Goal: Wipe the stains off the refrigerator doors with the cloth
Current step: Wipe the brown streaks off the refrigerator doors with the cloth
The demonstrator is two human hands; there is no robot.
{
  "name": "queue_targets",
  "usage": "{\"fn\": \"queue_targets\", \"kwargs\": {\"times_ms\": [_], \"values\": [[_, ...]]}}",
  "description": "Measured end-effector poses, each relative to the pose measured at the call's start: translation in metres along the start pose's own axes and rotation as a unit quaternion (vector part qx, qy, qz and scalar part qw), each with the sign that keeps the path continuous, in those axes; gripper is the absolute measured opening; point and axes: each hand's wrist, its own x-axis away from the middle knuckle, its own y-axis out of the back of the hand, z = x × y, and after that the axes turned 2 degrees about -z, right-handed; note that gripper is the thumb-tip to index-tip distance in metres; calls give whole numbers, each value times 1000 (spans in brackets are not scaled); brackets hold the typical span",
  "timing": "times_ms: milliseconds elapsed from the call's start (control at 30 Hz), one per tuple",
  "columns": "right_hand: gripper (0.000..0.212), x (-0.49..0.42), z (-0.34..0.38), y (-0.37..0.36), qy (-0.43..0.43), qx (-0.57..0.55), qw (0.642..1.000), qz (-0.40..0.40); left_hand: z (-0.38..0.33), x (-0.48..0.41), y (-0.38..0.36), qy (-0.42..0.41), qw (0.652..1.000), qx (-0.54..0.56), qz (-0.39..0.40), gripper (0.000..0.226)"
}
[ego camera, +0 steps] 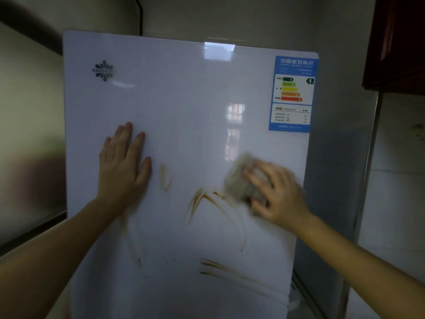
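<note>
Right hand [276,194] grips crumpled grey-beige fabric cloth [239,178], pressing it against glossy white refrigerator door [184,107]. Brown streaky stains [202,200] just left of and below it. Left hand [122,162] flat, fingers straight, bracing door. Cloth (motion-blurred) likely soft, light; best bunched under palm.

Both arms reach forward, forearms bare. Left hand [124,162] lies flat, fingers straight, palm pressed on the door [184,100]. Right hand [276,192], blurred, grips the cloth [239,178], fingers spread over it, thumb curled beneath.
</note>
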Motion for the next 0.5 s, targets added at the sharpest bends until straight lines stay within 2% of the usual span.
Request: {"fn": "queue_targets", "kwargs": {"times_ms": [100,167,233,367,500], "values": [[72,30,23,-12,188,-4,979,83,4,-1,3,-14,1000,-9,1,63],[67,38,30,-18,215,-9,972,96,8,-1,4,-28,999,-18,4,63],[65,32,30,-18,178,-17,981,77,11,-2,5,-37,999,-23,0,62],[69,-7,23,-14,32,-33,999,4,8,-1,7,-35,999,-17,4,62],[67,-35,31,-21,-103,-65,990,-68,6,-1,9,-34,999,-12,2,60]]}}
